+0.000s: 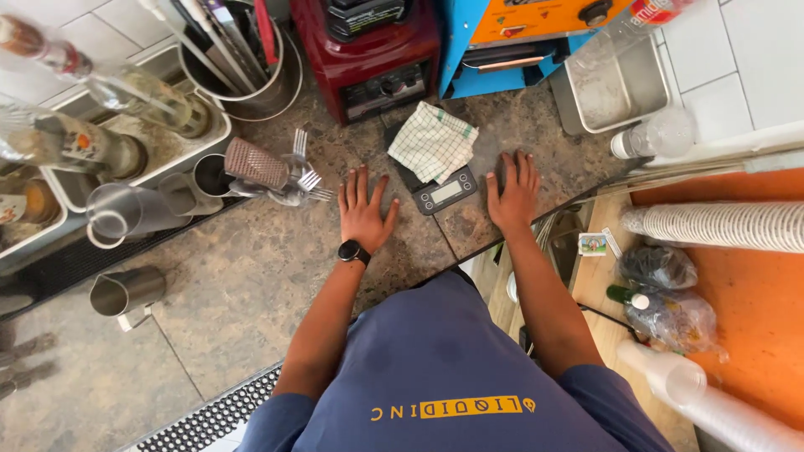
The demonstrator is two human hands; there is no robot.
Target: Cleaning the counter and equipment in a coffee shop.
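Scale (445,192), a small dark digital one with a pale display, is sitting on the speckled stone counter (251,276) between my two hands, and I am seeing a checked cloth (433,141) lying partly over its far end at about twelve o'clock. I am resting my left hand (363,211) flat on the counter at roughly nine o'clock from the scale, fingers spread wide and palm down, gripping nothing; a black watch (353,251) is circling that wrist. I am pressing my right hand (513,194) down in the same way at three o'clock from the scale, fingers fanned out and empty, just beside the scale's edge though I cannot tell whether it is touching. Beyond the cloth at twelve o'clock a dark red blender base (373,54) is standing, with a blue and orange machine (528,38) beside it at one o'clock. At ten o'clock from my left hand a metal cup of forks (300,180) is standing near a flat grater (256,164), and further out at nine o'clock steel jugs (126,213) are lying and standing on the counter. At three o'clock, well apart from my right hand, a sleeve of stacked paper cups (720,224) is lying on an orange surface, what looks like a lower shelf.
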